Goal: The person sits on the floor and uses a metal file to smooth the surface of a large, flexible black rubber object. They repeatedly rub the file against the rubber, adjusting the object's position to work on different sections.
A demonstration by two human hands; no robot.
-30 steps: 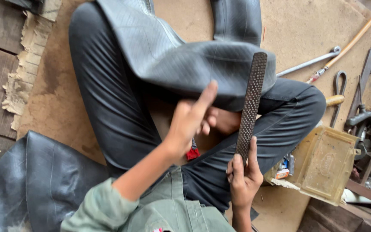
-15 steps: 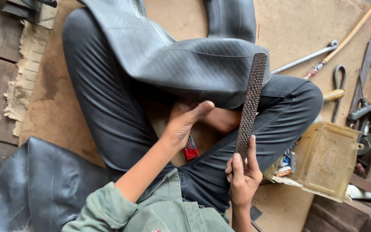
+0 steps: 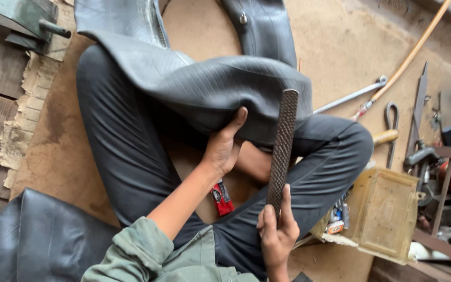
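Grey-black rubber inner tube, large, limp and matt, finely ribbed on its surface, with a small metal valve stem near its upper fold; draped across the lap and dark trousers of the seated person, on a dusty tan floor. Change noted: the left hand, raised clear of the tube with fingers loose a second ago, has come down and now presses on the tube's lower edge, thumb up against the rubber, its grip closed on the fold; the tube reads as pinned and steadied, ready for the file's face. Long flat metal rasp, dark, cross-hatched with coarse teeth, held upright just beside the tube's edge; the right hand has its grip clenched round the lower end, as before. Yellowed rectangular metal box, scuffed, right of the knee. Long pale wooden handle and assorted steel tools beyond. Small red packet, under the left forearm.
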